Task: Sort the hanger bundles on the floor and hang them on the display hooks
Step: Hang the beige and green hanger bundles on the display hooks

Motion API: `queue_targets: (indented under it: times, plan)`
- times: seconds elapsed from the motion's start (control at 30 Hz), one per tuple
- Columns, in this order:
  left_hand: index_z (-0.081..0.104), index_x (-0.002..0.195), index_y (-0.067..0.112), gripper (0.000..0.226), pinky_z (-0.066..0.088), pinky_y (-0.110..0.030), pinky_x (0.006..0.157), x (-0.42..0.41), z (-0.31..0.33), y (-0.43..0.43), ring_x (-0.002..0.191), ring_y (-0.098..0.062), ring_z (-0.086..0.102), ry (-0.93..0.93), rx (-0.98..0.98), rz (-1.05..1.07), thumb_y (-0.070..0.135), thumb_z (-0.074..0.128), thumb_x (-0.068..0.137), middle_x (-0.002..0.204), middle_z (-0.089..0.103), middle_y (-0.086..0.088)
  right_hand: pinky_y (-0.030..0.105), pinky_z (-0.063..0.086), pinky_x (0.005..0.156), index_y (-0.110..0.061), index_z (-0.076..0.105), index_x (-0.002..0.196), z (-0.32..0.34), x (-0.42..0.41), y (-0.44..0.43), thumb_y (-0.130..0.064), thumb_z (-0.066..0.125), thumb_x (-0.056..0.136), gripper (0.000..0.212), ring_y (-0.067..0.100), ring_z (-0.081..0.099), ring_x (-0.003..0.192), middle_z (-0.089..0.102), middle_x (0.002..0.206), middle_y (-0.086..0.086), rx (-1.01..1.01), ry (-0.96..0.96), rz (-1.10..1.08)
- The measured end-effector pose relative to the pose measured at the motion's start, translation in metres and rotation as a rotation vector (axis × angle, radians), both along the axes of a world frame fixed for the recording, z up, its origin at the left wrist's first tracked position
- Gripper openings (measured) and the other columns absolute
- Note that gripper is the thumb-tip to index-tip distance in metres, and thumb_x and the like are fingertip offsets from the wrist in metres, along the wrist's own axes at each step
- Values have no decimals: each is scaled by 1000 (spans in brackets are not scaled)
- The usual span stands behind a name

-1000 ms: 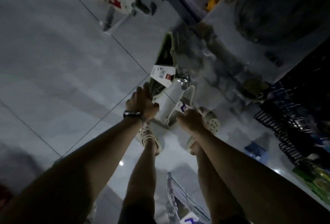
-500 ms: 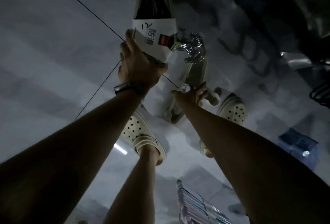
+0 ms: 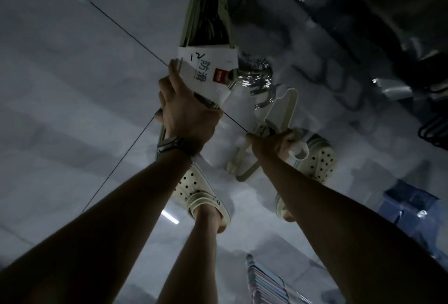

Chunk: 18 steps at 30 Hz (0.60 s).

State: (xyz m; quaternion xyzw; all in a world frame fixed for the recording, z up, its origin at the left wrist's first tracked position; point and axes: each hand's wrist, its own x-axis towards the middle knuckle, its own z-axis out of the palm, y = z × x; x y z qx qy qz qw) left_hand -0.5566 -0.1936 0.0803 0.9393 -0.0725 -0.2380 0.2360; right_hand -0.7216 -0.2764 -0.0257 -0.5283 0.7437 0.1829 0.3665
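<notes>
Here, the left hand (image 3: pixel 186 114) grips a green hanger bundle (image 3: pixel 208 25) at its paper label (image 3: pixel 208 73). The right hand (image 3: pixel 271 143) grips a cream hanger bundle (image 3: pixel 292 109) above the floor (image 3: pixel 72 85).

Both arms reach forward and down, nearly straight, the forearms converging toward the hands. Left hand (image 3: pixel 188 114) — back of the hand toward the camera, fingers wrapped over the labelled end of a hanger bundle (image 3: pixel 206 68); a dark band circles the left wrist (image 3: pixel 173 146). Right hand (image 3: pixel 274 142) — slightly nearer the body and apart from the left, fingers curled round a pale hanger (image 3: pixel 291 100).
</notes>
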Motion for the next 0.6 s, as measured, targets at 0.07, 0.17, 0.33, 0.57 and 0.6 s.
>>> queue_targets:
  times: [0.07, 0.17, 0.33, 0.57, 0.6]
  plan:
    - [19, 157, 27, 123, 43, -64, 101, -5, 31, 1, 128, -26, 45, -14, -8, 8, 41, 93, 60, 141, 41, -2, 46, 38, 112, -12, 11, 160, 30, -6, -8, -50, 89, 73, 123, 45, 39, 139, 23, 161, 24, 6, -15, -16]
    - [18, 156, 28, 121, 45, -67, 101, -15, 71, 6, 129, -27, 46, -5, -21, 37, 42, 92, 61, 141, 42, -2, 56, 30, 121, -11, 8, 162, 67, -15, -6, -59, 84, 67, 131, 47, 30, 147, 23, 164, 26, 83, -74, 11]
    - [19, 156, 28, 119, 46, -66, 101, -39, 194, -1, 130, -30, 47, 22, -41, 103, 33, 90, 60, 142, 43, -5, 52, 49, 103, -14, 20, 157, 194, -31, -9, -70, 80, 48, 136, 43, 54, 125, 44, 151, 22, 89, -122, 77]
    - [19, 155, 38, 121, 40, -60, 109, -54, 380, -15, 127, -20, 44, 31, -166, 105, 29, 92, 58, 139, 41, 2, 38, 48, 81, -24, 20, 147, 411, -30, -31, -63, 86, 58, 117, 34, 58, 115, 49, 138, 12, -34, -119, 297]
    - [20, 156, 39, 121, 38, -56, 111, -51, 408, -17, 125, -18, 43, 27, -195, 92, 31, 92, 59, 139, 41, 3, 36, 45, 77, -26, 23, 145, 437, -29, -37, -61, 86, 58, 113, 33, 59, 112, 50, 135, 10, -57, -144, 314]
